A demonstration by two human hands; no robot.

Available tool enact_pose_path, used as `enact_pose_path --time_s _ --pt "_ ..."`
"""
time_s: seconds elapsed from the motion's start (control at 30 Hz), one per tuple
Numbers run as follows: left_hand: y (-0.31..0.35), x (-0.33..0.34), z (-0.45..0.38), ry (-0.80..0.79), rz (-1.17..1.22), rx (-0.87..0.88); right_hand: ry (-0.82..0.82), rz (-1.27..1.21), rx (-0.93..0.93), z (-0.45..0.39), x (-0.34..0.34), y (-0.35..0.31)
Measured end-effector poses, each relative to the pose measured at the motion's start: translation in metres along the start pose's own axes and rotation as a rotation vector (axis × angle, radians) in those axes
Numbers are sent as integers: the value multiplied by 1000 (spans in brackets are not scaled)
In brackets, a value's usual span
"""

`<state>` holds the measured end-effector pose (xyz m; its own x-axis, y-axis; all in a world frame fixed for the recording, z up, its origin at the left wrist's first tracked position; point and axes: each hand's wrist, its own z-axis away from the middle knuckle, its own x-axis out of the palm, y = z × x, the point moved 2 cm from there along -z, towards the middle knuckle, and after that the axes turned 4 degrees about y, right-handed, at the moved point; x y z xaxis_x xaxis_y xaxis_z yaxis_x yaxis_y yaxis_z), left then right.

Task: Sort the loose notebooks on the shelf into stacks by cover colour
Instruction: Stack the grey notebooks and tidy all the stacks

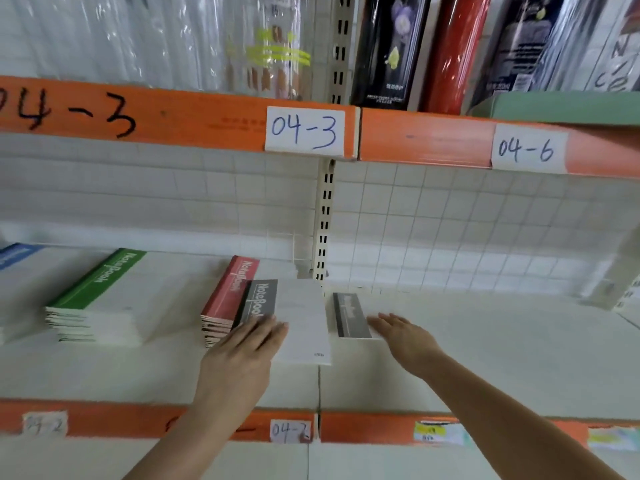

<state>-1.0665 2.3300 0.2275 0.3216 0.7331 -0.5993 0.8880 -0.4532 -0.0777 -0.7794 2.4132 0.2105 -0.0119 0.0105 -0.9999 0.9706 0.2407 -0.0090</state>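
Note:
A grey-spined notebook [298, 317] lies on the white shelf [485, 358], partly against the stack of red-spined notebooks [230, 299]. My left hand [242, 355] rests flat on its near left corner, fingers straight. A second grey-spined notebook [349, 315] lies just to the right; my right hand [405, 336] lies over its white part with straight fingers, so most of that cover is hidden. A stack of green-spined notebooks [100, 299] stands further left. A blue-spined notebook [14, 254] shows at the far left edge.
An upright slotted post [323, 237] stands at the back between the two shelf bays. The orange shelf above [173, 116] carries labels 04-3 and 04-6. Some white boxes [627, 296] sit at the far right. A wire grid backs the shelf.

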Motion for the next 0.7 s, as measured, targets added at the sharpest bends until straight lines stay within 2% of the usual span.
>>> enact_pose_path --time_s 0.2,0.33,0.43,0.57,0.7 --pt "30 19 -16 -60 66 36 -194 -65 -7 -20 8 -2" --pt "49 43 -32 -99 116 58 -297 -98 -108 -24 1 9" --pt "63 69 -45 -191 185 49 -350 -32 -41 -14 -11 26" --pt "84 113 -55 -391 174 43 -271 4 82 -1 -17 50" --pt "101 145 -54 -525 170 -16 -159 7 78 8 -22 60"
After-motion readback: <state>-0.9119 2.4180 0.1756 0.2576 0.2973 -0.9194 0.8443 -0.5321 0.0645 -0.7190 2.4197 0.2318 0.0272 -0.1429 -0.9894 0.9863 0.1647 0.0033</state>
